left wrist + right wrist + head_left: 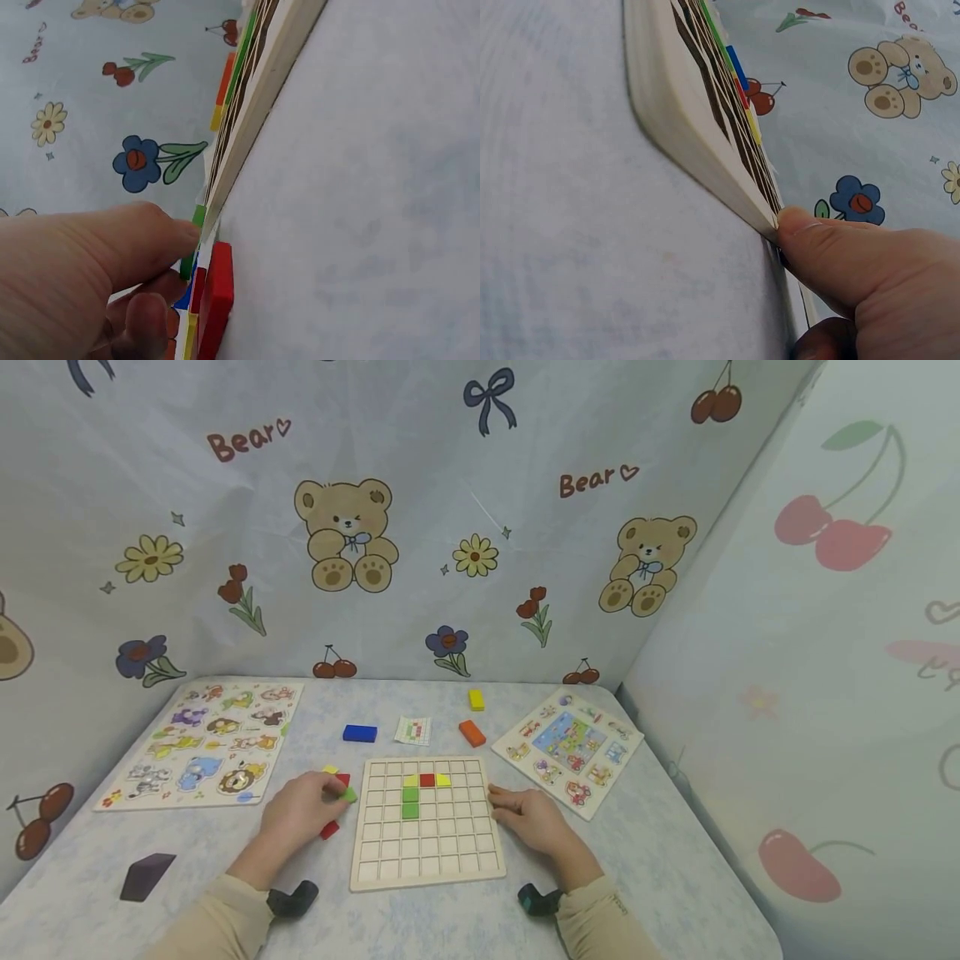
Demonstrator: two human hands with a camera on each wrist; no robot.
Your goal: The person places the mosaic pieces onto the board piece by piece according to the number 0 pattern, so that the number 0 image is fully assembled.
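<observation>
In the head view, my left hand [302, 810] pinches a green tile [349, 795] between thumb and fingers, just left of a square wooden grid board [420, 852]. The same green tile [187, 262] shows at the fingertips in the left wrist view. Along the grid's upper part lie a red square [427, 780] between two yellow triangular pieces [444, 780], with green squares [410, 811] below the left one. My right hand [532, 818] touches the board's right edge with thumb and fingertips. Around the left hand are red tiles [330, 830] and a yellow piece [330, 769].
Behind the board lie a blue block [360, 733], a small pattern card [413, 731], an orange block [472, 733] and a yellow block [476, 700]. Picture puzzles flank it: an animal board [217, 743] left, another [570, 743] right. A dark flat piece [147, 877] lies front left.
</observation>
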